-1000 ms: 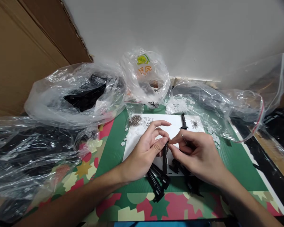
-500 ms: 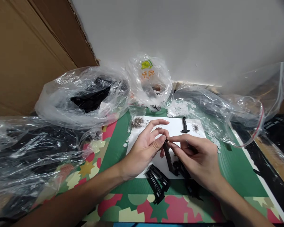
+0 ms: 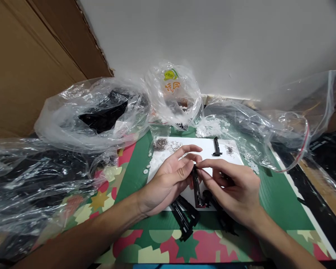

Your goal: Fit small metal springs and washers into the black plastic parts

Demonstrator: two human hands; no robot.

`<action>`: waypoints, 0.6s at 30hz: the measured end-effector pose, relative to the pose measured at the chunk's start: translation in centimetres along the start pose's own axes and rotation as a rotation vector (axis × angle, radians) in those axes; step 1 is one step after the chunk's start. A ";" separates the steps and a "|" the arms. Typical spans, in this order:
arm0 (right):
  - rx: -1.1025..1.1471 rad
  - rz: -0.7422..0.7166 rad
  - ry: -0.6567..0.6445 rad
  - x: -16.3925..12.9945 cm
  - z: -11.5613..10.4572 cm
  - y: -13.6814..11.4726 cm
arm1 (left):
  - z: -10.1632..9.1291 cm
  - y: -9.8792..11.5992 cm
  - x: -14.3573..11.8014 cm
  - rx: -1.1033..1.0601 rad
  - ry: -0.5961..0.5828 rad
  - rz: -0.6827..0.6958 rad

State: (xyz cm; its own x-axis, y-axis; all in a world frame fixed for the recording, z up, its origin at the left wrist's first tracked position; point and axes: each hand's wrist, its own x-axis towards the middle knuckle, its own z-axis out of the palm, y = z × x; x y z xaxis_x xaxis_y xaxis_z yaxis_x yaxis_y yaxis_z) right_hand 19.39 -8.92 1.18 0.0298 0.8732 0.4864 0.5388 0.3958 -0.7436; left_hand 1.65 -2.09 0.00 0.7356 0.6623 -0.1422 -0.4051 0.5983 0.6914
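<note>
Slim black part [image 3: 196, 186], long axis near-to-far, far end pinched by left hand [image 3: 170, 181] and right hand [image 3: 236, 185]

A plain, pale-grey flat wall [image 3: 212, 45] spans twelve o'clock, its soft light dimming towards two o'clock. A large brown cardboard panel [image 3: 30, 67] stands at ten o'clock. At six o'clock, a flat green tabletop [image 3: 285, 207] carries a patterned border [image 3: 210, 243] of red, cream and green shapes

Black part [image 3: 196, 186], white sheet [image 3: 199, 141], green mat [image 3: 282, 203]
</note>
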 end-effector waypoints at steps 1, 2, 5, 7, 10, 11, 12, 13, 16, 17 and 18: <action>0.002 -0.009 -0.002 0.0 0.0 0.0 | 0.0 0.0 0.0 -0.010 -0.005 -0.004; 0.007 -0.018 -0.003 0.0 0.0 0.0 | 0.1 0.0 0.0 -0.018 -0.009 -0.005; 0.023 -0.029 -0.010 0.2 -0.2 0.0 | 0.1 0.0 0.0 -0.023 -0.025 -0.008; 0.017 -0.040 -0.027 0.3 -0.3 0.0 | 0.1 0.0 0.0 -0.014 -0.028 -0.010; -0.021 -0.069 -0.060 0.3 -0.6 0.0 | 0.2 -0.1 0.0 0.022 -0.021 -0.007; -0.031 -0.071 -0.071 0.2 -0.7 0.1 | 0.2 -0.1 0.0 0.039 -0.019 -0.002; -0.036 -0.068 -0.080 0.2 -0.7 0.2 | 0.3 -0.1 0.0 0.054 -0.018 0.006; -0.036 -0.061 -0.084 0.1 -0.8 0.2 | 0.3 -0.1 0.1 0.065 -0.019 0.016; -0.027 -0.041 -0.076 -0.2 -0.8 0.4 | 0.4 0.0 0.1 0.082 -0.035 0.048; -0.023 -0.043 -0.071 -0.2 -0.8 0.4 | 0.4 0.0 0.1 0.090 -0.041 0.060; -0.020 -0.047 -0.066 -0.2 -0.7 0.4 | 0.4 0.0 0.2 0.101 -0.047 0.071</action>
State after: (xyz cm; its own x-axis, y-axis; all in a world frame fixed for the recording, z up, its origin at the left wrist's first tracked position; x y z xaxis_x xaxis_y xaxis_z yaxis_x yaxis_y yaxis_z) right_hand 20.22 -9.12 1.11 -0.0508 0.8709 0.4888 0.5552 0.4315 -0.7110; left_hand 1.97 -2.15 0.29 0.7325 0.6783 -0.0588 -0.4021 0.5007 0.7666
